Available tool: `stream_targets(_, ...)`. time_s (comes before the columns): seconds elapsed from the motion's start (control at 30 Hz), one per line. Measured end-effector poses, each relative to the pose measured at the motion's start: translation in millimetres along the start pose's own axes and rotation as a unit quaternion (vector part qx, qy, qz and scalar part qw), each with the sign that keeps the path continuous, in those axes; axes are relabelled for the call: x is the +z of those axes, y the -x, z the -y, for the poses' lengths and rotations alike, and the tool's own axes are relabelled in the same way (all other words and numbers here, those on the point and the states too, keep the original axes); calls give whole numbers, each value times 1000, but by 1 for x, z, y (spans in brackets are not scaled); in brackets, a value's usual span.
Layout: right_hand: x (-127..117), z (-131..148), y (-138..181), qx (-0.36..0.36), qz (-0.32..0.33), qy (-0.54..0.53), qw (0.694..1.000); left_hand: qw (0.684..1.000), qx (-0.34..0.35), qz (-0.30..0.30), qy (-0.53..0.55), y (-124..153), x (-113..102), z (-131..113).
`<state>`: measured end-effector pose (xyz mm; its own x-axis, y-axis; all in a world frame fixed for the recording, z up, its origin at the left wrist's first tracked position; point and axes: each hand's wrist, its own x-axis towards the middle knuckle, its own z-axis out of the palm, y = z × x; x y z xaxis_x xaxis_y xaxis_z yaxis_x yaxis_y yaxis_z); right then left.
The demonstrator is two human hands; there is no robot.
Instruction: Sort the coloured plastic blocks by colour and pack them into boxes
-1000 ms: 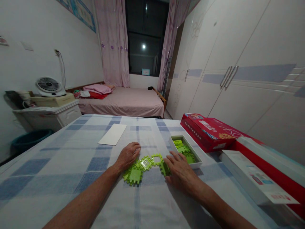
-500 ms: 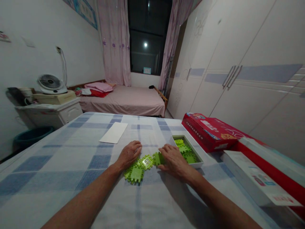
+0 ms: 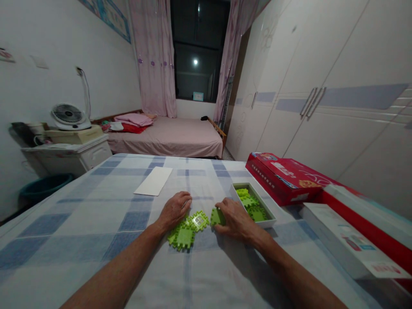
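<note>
Our right hand (image 3: 234, 216) has thumb and fingers closed in a pinch on a green square plastic piece with toothed edges (image 3: 217, 217), at its 9 o'clock; we can't tell if a second piece is stacked under it. Our left hand (image 3: 175, 209) rests palm-down on the cloth, fingers bent and close together (can't tell if they grip anything). At its 4 o'clock lies a bright-green see-through window-patterned piece (image 3: 198, 220), and at 5 o'clock a small cluster topped by a solid light-green square piece (image 3: 185, 237), all touching or overlapping; locked or just piled, we can't say. Pinched piece is just beside the window one, apart from it.

Progress, our judgement: partway. A handful of pieces is out between the hands; more green plastic pieces (image 3: 252, 206) fill the shallow white rectangular tray (image 3: 268, 223) at the right hand's 2 o'clock, not yet taken out. No finished shape shows.

Further out: flat white rectangular card (image 3: 153, 181) at the left hand's 11, glossy red printed cardboard box (image 3: 283, 176) at the tray's 2, long white printed box (image 3: 350, 242) at its 4. All on the blue-and-white checked tablecloth (image 3: 186, 283).
</note>
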<state>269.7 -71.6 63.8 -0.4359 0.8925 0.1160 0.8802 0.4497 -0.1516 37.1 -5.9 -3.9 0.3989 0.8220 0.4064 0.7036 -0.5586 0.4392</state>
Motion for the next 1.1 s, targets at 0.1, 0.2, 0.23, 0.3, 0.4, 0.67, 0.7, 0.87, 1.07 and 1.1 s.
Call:
stream_targets(0.1, -23, -16, 5, 28, -79, 32, 996, 1000, 2, 0, -2, 0, 0, 1)
stream_targets(0.2, -42, -42, 4, 111, -138, 72, 982, 1000, 7, -4, -3, 0, 1, 1)
stream_targets(0.23, -44, -52, 3, 139, -141, 80, 977, 1000, 8, -6, -3, 0, 1, 2)
stream_targets(0.3, -43, -71, 0, 180, -130, 87, 971, 1000, 6, -7, -3, 1, 2, 2)
stream_targets(0.4, -33, -84, -2, 188, -129, 85, 970, 1000, 6, -7, -4, 1, 1, 2)
stream_targets(0.67, 7, -6, 1, -32, -163, -77, 983, 1000, 3, -8, 1, 1, -1, -1)
stream_targets(0.7, 15, 5, 0, -69, -131, -86, 985, 1000, 4, -11, 5, 1, -1, -1)
stream_targets(0.87, 45, 30, -4, -136, -34, -69, 988, 1000, -3, -25, 15, 0, -1, -1)
stream_targets(1.07, 39, 24, -2, -91, -30, -101, 990, 999, -16, -24, 39, -1, -3, -4)
stream_targets(1.1, 36, 23, -1, -79, -38, -106, 991, 998, -21, -28, 49, -2, -3, -3)
